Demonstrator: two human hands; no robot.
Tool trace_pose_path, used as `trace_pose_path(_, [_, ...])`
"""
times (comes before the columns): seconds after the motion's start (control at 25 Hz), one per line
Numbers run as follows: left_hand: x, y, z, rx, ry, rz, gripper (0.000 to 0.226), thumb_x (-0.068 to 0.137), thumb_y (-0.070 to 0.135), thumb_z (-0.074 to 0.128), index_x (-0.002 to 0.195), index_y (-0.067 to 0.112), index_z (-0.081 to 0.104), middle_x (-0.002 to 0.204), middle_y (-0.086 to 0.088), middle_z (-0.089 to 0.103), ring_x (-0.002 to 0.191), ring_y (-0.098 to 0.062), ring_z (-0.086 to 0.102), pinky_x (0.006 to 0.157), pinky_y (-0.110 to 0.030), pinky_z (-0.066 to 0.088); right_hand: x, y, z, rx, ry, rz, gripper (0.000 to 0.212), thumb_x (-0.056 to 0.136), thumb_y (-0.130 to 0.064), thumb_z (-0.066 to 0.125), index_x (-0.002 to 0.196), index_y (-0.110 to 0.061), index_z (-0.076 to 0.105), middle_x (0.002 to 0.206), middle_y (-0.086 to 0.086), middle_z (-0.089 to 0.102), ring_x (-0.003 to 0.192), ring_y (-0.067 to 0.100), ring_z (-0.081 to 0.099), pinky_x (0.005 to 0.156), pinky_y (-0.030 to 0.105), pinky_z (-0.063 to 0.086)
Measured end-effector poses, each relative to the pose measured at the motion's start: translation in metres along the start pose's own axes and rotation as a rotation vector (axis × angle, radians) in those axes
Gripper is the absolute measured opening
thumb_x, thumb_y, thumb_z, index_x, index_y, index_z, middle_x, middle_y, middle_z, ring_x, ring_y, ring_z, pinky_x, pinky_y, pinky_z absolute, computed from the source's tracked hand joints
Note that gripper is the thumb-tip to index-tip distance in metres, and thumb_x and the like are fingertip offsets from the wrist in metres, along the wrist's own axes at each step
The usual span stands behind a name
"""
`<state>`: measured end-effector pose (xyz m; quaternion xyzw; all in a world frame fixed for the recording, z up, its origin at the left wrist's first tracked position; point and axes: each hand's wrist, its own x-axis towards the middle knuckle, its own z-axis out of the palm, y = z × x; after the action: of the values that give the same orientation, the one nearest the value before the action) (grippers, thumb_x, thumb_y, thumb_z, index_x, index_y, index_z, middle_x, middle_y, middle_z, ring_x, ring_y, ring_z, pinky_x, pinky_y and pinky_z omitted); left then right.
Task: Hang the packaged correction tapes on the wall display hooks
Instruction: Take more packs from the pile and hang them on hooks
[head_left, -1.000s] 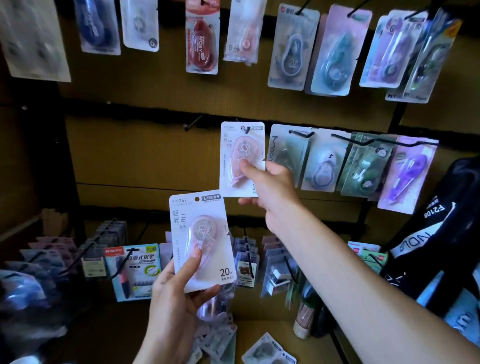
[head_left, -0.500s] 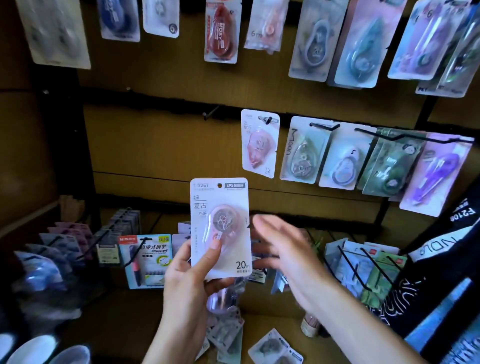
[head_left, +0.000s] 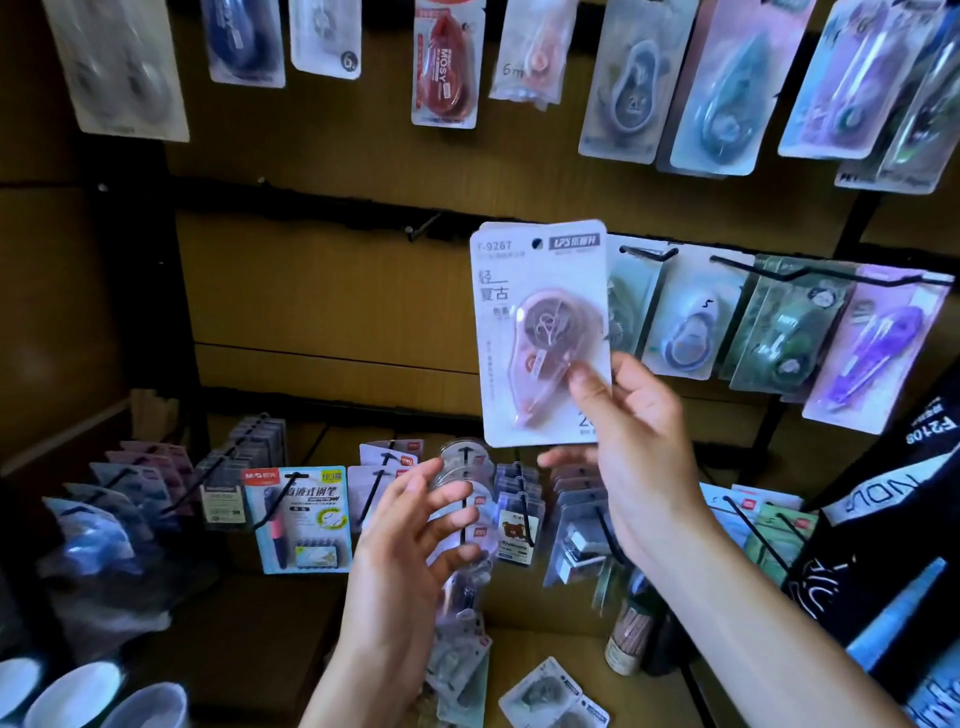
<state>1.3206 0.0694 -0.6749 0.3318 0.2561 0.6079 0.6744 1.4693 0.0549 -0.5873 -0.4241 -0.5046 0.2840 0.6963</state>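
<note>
Since the earlier frames, the pink correction tape pack (head_left: 540, 332) passed from the left hand (head_left: 410, 525) to the right hand (head_left: 639, 441) and rose toward the middle-row hooks.

Progress: the middle row to the right of the held pack already carried hung packs, e.g. a white-and-blue pack (head_left: 688, 322) and a purple pack (head_left: 878, 348). The held pack was not yet on a hook; its punched hole sat near the top edge, level with the row. It covered whatever hung directly behind it, so I could not tell the state of that hook. One bare hook (head_left: 423, 228) stood out just left of the pack's top. More loose packs (head_left: 553, 696) lay well below it, so several hangings probably remained.

Pose: right hand was raised, thumb pressed on the pack's lower right front, fingers behind, a firm pinch. Left hand hung below and left of the pack, fingers spread and relaxed, holding nothing.
</note>
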Motion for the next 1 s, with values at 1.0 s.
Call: trace_pose_path(1.0, [-0.008, -0.103, -0.006, 0.404, 0.165, -0.325, 0.014, 0.097, 0.019, 0.056, 0.097, 0.015, 0.069, 0.086, -0.007, 0.073, 0.079, -0.021, 0.063, 0.069, -0.031, 0.043, -0.056, 0.106, -0.054, -0.090, 0.426, 0.230, 0.018, 0.092, 0.002, 0.053, 0.087, -0.013, 0.062, 0.076, 0.014, 0.069, 0.059, 0.021, 0.062, 0.048, 0.029, 0.053])
